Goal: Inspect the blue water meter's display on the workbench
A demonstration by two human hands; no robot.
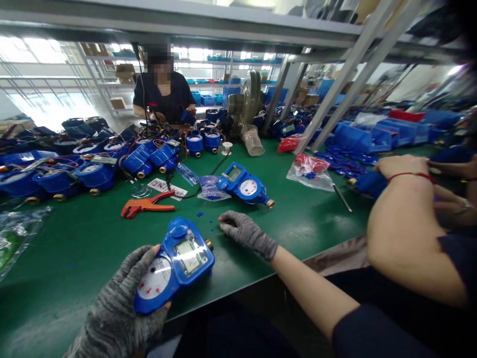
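My left hand point(124, 293), in a grey fingerless-tipped glove, grips a blue water meter point(179, 268) by its round dial end, tilted above the front of the table. The meter has a small display window and a brass fitting. My right hand point(246, 233), gloved the same way, is just above the green tabletop with its fingertips drawn together; what they hold, if anything, is too small to make out. Small blue bits point(200, 214) lie beside its fingertips. Behind it rests a second blue water meter point(246, 185), next to a clear plastic bag point(213, 189).
An orange pipe cutter point(149, 205) lies left of centre. Rows of blue meters point(89, 174) with wires line the back left. A bag with red parts point(311, 166) and a metal pen-like rod point(342, 198) lie to the right. A co-worker's arm point(406, 223) reaches in there; another person point(164, 94) works opposite.
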